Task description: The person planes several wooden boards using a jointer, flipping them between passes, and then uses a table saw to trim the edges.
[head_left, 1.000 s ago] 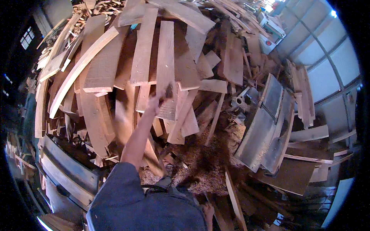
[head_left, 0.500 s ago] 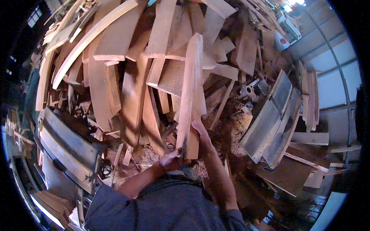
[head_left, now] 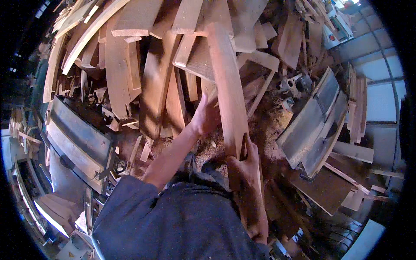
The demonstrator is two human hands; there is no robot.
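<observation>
Reddish-brown wood, long and straight-edged, forms the plank [head_left: 229, 91] that stretches from the person's body toward a heap of rough brown boards [head_left: 119, 73]. The right hand [head_left: 246, 162] grasps its near end, fingers wrapped around it. The left hand [head_left: 206, 118] is just beside its left edge, thumb raised and held apart; whether its partly hidden fingers touch the wood, I cannot tell. Pale brown sawdust [head_left: 210, 152] lies below.

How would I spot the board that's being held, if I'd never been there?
Find the big heap of boards filling the top middle, then look below it for the right hand, just above the dark shirt. The long brown board slants up from there. Unlike its neighbours, it's gripped in a hand.
</observation>
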